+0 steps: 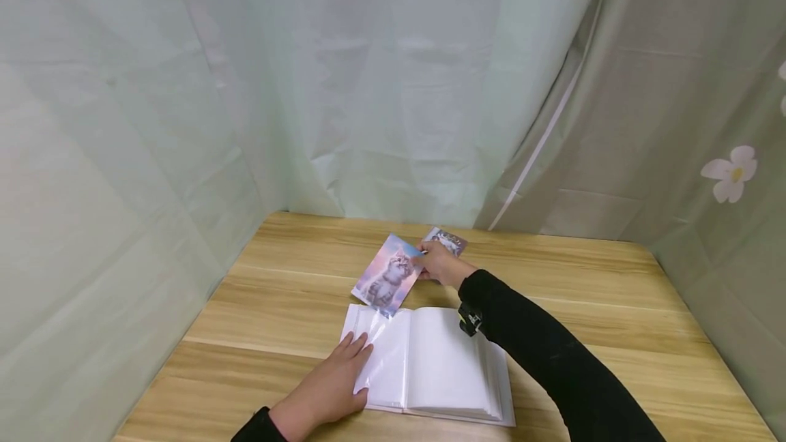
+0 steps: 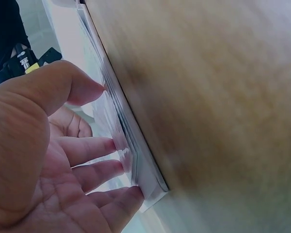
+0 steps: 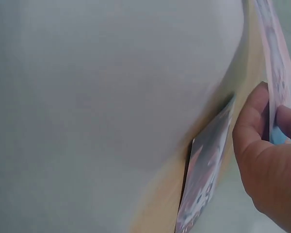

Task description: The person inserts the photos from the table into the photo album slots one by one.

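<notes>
In the head view my right hand (image 1: 443, 263) pinches a photo card (image 1: 388, 277) by its right edge; it shows a grey kitten on a pink and blue background. The card's lower corner overlaps the top of an open photo album (image 1: 451, 360) with white pages and clear sleeves. My left hand (image 1: 334, 377) rests on the album's left page edge, fingers spread. From the left wrist view, the fingertips (image 2: 117, 167) touch the edges of the album's pages. The right wrist view has the thumb and fingers holding the card's edge (image 3: 276, 73).
Behind my right hand, a second picture card (image 1: 451, 241) lies on the wooden table (image 1: 295, 278). Pale curtains (image 1: 393, 87) hang along the table's back and both sides. The black right sleeve (image 1: 552, 353) crosses over the album's right side.
</notes>
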Demonstrator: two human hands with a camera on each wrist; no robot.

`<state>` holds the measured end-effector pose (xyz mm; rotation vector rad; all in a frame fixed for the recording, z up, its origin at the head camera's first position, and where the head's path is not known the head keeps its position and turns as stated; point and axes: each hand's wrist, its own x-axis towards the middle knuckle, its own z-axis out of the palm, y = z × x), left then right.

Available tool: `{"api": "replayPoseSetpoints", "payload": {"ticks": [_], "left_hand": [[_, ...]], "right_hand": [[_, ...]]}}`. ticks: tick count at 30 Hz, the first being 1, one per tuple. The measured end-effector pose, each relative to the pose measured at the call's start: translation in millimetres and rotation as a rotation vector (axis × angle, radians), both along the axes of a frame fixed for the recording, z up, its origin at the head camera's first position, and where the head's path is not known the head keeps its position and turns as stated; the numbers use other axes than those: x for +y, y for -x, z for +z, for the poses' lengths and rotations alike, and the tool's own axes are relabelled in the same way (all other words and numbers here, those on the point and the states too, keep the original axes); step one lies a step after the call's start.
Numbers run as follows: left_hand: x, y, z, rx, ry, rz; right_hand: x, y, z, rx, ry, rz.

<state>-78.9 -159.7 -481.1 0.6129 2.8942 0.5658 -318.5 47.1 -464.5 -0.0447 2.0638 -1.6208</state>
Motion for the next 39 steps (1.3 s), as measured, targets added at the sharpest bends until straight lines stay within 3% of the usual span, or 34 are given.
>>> {"api": "replayPoseSetpoints", "payload": {"ticks": [12,20,39], "left_hand": [[1,1.7,-0.6,-0.017,-0.022,0.017],[-1,3.9,0.3,-0.041,-0.048,0.037],[-3,5.6,-3.0,-0.033,-0.038,0.031]], "right_hand": [[15,5.5,-4.8,0.101,-0.077,0.116],[14,10.6,5.8,0.121,-0.232,0.177],[5,13.0,0.8,0.086,-0.148,0.263]]}}
